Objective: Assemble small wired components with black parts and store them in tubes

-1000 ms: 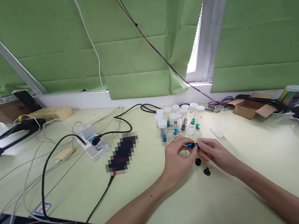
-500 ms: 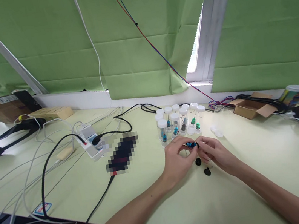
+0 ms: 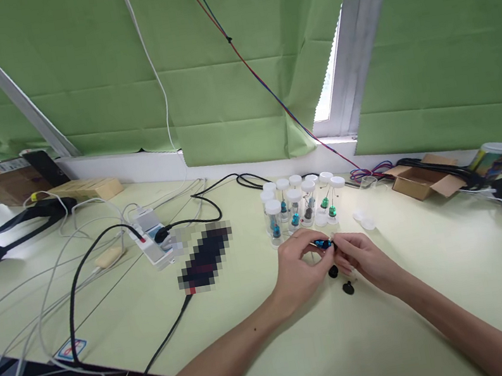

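Between thumb and fingers, my left hand (image 3: 300, 269) pinches a small shiny blue and black part (image 3: 322, 244), whose kind I cannot make out. My right hand (image 3: 363, 257) has its fingertips closed at the part's right end, and what lies between them is mostly hidden. Below the hands, a black round knob-like piece (image 3: 348, 288) lies on the table, with another black piece (image 3: 333, 272) just above it, partly covered by my fingers. Behind my hands stand several clear tubes with white lids (image 3: 275, 222), holding blue, dark and green parts on thin pins.
White caps (image 3: 364, 220) lie right of the tubes. An open cardboard box (image 3: 416, 181) and a printed canister (image 3: 491, 160) stand at the back right. Left are a pixelated dark device (image 3: 205, 258), a power strip (image 3: 151, 240) and tangled cables (image 3: 71, 295). The table's front edge is near my forearms.
My right hand has shifted very slightly at the end of the blue and black part, with its fingers repositioned a little. My left hand keeps its grip, and the tubes stay put.
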### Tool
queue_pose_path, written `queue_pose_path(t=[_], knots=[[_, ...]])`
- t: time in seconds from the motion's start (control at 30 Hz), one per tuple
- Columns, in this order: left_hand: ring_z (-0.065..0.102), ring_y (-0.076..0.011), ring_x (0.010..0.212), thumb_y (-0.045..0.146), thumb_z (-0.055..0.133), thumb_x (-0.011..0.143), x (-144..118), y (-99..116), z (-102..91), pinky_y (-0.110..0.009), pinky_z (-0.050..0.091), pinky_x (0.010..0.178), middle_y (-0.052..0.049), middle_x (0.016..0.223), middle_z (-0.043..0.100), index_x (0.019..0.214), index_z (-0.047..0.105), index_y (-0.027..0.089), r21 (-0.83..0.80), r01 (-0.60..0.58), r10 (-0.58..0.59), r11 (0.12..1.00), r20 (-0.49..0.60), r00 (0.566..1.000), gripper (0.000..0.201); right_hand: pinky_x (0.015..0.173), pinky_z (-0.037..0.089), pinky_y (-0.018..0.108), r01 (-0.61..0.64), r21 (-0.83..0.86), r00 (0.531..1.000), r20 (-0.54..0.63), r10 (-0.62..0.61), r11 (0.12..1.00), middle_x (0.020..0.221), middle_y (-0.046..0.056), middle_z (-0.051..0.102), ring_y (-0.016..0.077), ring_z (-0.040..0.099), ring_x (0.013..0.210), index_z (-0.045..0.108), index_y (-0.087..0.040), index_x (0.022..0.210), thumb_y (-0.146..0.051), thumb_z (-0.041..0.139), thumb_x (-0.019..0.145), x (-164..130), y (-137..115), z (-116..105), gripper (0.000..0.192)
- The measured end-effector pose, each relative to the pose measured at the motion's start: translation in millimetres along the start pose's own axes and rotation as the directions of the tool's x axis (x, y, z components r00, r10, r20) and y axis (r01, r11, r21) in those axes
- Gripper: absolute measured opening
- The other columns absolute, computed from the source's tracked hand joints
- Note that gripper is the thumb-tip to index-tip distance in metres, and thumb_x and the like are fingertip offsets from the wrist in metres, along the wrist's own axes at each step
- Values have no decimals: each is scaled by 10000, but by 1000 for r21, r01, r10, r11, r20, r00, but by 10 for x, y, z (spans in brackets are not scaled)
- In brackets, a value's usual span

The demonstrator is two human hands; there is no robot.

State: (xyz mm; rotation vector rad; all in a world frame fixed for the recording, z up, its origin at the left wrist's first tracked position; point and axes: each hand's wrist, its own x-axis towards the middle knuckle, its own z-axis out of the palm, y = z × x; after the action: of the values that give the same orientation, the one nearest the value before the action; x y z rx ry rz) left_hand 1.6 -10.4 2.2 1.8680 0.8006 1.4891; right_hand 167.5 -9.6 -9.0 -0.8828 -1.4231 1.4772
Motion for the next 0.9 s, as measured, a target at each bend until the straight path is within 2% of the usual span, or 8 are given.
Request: queue_pose_path(t=[0.3,0.53,0.9], knots=[[625,-149,810,149,645,795,-3,-14,-4,-288,602,736,-64,913,644,907,684,161,-19,18,-18,1000,4,1000,119,485,301,269,15,-21,1000,-25,-15,1000,502,-42,398,101,362,465,482,-183,589,-584,515,896,3,13,-3,506],[619,-150,798,150,631,798,13,6,-10,-276,592,711,-60,879,647,890,682,164,15,13,-13,1000,-6,1000,107,473,307,253,8,-19,1000,-14,-8,1000,524,-72,398,102,372,455,583,-195,856,-502,608,876,-12,-12,-3,309],[630,-162,810,238,583,865,11,38,-19,-279,583,717,-69,891,658,899,688,181,61,41,-44,997,38,998,124,481,294,259,0,28,1000,10,0,1000,523,-57,387,96,344,471,554,-183,699,-517,565,898,-6,-21,-6,389]])
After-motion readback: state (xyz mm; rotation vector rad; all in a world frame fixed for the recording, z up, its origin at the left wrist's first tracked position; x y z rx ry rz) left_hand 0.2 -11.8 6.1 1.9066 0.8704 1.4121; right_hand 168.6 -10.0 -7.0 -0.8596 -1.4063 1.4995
